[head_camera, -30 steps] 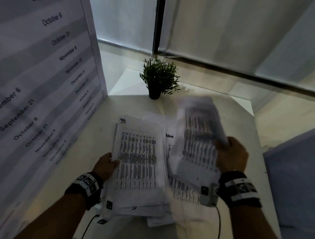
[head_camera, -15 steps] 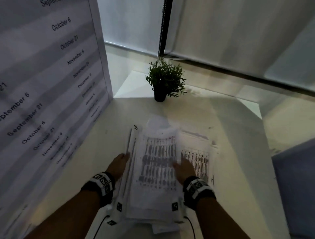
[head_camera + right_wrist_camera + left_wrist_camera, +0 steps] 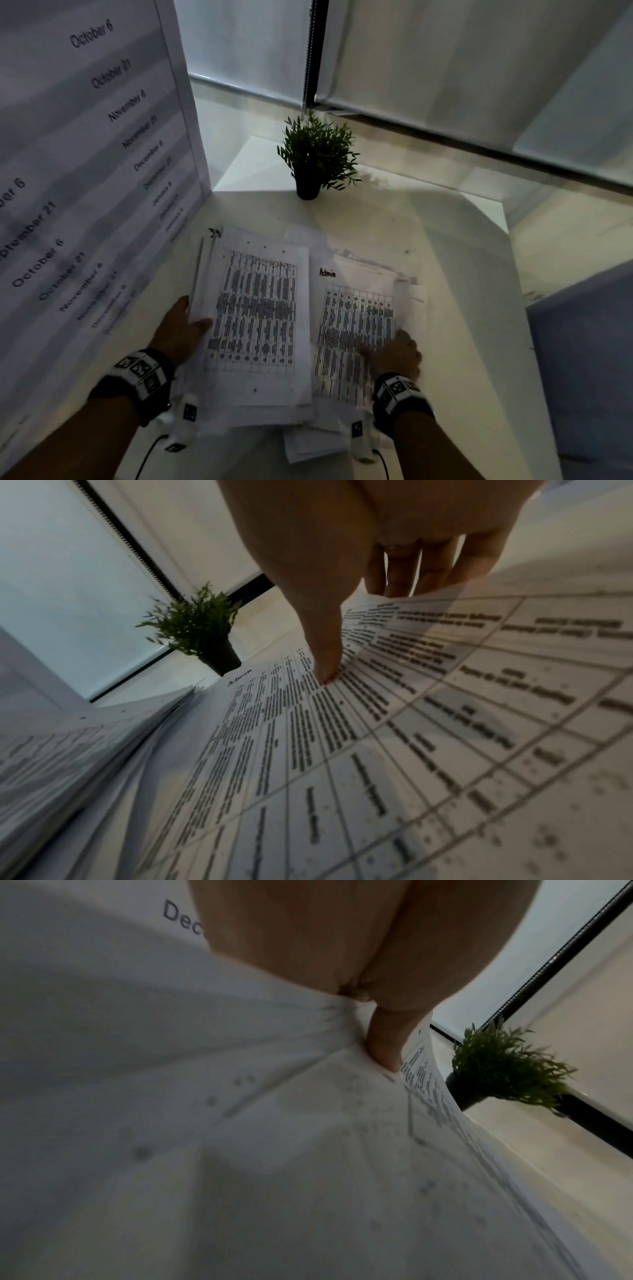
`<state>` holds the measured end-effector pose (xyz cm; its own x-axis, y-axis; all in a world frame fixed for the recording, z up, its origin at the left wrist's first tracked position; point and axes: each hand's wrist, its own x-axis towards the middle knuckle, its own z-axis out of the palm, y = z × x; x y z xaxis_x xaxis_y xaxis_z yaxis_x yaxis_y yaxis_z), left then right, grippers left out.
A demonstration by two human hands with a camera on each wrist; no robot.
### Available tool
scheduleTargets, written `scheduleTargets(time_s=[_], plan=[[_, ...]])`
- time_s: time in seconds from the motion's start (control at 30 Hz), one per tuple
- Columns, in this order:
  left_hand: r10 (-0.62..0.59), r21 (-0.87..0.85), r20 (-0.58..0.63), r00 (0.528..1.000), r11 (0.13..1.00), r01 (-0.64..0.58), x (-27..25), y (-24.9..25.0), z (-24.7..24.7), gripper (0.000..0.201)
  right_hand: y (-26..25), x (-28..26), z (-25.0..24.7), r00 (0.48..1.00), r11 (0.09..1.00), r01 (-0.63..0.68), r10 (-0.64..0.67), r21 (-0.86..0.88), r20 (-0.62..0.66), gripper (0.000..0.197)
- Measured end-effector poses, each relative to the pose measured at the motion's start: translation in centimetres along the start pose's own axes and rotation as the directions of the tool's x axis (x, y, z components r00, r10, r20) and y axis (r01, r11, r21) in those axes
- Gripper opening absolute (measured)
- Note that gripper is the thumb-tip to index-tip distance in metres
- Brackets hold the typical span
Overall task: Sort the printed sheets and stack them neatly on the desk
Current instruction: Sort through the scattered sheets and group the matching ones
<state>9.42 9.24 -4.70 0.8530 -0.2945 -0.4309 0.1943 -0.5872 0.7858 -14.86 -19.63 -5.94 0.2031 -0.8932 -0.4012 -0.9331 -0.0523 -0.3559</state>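
Two piles of printed table sheets lie side by side on the white desk (image 3: 455, 260). The left pile (image 3: 257, 318) is marked with a handwritten number at its top corner. My left hand (image 3: 186, 325) grips its left edge, thumb (image 3: 387, 1045) on top and fingers hidden beneath. The right pile (image 3: 352, 325) has "Admin" written on its top sheet (image 3: 342, 737). My right hand (image 3: 390, 346) pinches that sheet near its right edge: the thumb (image 3: 325, 666) presses on the print and the fingers (image 3: 407, 572) sit behind the curled-up edge.
A small potted plant (image 3: 317, 161) stands at the back of the desk. A tall panel printed with dates (image 3: 85, 154) walls off the left side. Blinds with a bead chain (image 3: 310, 51) hang behind. A blue-grey panel (image 3: 589, 359) stands at the right. Loose sheets stick out under both piles at the front.
The sheet my right hand held in the air went onto the left pile. That hand has since returned to the right pile and taken hold of its top sheet. My left hand stayed.
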Motion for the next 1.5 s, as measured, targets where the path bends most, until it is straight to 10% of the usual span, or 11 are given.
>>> scheduleTargets(time_s=[0.13,0.33,0.53,0.9,1.3,1.5], plan=[[0.035,-0.049,-0.023,0.999,0.998,-0.037,-0.1,-0.2,-1.3,0.047,-1.0,-0.4,0.0,0.998,0.991,-0.004,-0.003,0.13,0.056,0.09],[0.026,-0.148,-0.035,0.999,0.988,-0.031,-0.5,0.1,-1.2,0.045,-0.1,-0.2,-2.2,0.998,0.972,0.058,-0.063,0.226,0.011,0.016],[0.007,-0.196,0.033,0.999,0.981,0.0,-0.9,0.7,0.7,0.042,-0.3,-1.3,-8.8,0.976,0.958,0.21,-0.194,0.194,-0.101,0.01],[0.061,0.068,0.173,0.983,0.995,-0.073,-1.9,2.1,5.6,0.048,-6.3,-4.5,-22.7,0.77,0.765,0.589,-0.434,0.26,-0.468,0.028],[-0.229,-0.147,0.256,0.939,0.951,0.272,-0.2,0.7,6.8,0.059,-5.1,-2.1,-6.6,0.902,0.875,0.325,-0.4,0.358,0.161,0.029],[-0.138,-0.026,0.123,0.983,0.989,0.143,-0.5,1.7,7.8,0.048,-3.7,0.6,-0.7,0.933,0.974,0.147,-0.194,0.173,0.301,0.052]])
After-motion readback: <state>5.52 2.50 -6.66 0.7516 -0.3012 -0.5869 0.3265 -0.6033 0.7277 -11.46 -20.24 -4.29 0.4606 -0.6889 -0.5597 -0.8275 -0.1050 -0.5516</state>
